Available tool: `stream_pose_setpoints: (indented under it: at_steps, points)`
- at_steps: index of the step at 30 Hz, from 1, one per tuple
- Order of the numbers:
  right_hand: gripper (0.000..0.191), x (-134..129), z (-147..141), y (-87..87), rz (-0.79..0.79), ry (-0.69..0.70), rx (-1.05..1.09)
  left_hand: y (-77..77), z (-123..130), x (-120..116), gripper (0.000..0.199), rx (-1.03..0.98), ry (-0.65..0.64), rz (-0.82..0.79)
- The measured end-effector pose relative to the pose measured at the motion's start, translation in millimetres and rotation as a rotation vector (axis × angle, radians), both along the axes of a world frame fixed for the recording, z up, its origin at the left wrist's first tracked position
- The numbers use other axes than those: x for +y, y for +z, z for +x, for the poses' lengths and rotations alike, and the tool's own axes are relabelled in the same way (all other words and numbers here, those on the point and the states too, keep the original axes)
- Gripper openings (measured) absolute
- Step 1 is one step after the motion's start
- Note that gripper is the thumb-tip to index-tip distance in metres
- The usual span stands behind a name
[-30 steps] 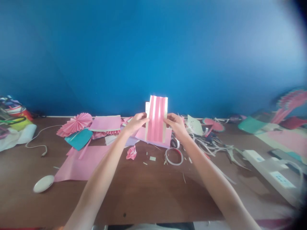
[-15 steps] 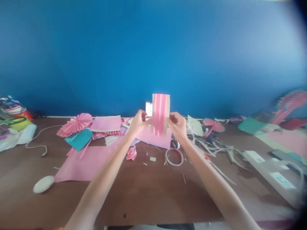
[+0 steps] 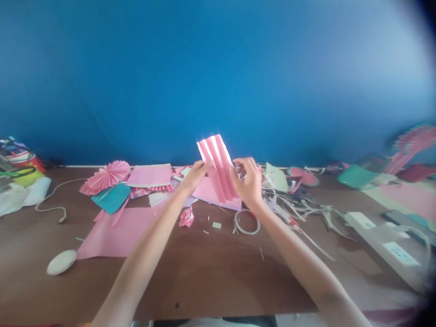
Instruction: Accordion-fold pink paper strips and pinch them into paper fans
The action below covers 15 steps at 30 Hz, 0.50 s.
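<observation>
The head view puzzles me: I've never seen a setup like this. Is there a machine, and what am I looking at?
No machine is at work: these are a person's bare hands, seen by a camera worn on the head, looking forward and down. The left hand holds a creased pink paper sheet by its left edge. The right hand is at the right edge; whether it grips is hard to tell. Below is a brown table bearing a pleated pink paper fan, a crumpled pink paper piece, a pale, thin ring and a long white power strip. Behind stands a blue wall.
</observation>
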State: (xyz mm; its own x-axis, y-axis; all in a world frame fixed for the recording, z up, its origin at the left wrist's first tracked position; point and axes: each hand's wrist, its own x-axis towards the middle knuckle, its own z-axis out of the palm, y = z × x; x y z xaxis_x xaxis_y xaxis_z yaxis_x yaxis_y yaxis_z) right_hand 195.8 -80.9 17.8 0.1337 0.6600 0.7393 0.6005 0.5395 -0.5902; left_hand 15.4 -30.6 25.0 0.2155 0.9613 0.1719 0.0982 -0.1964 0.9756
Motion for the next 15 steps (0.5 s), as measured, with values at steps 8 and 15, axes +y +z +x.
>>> stream_pose_setpoints:
  at_steps: [8,15]
  points:
    - [0.029,16,15,-1.5,-0.492,0.438,0.537,5.4,-12,3,0.044,0.253,-0.111,0.006]
    - [0.029,18,21,-2.7,-0.381,0.239,0.440,-3.9,-8,11,0.043,0.235,-0.141,0.007]
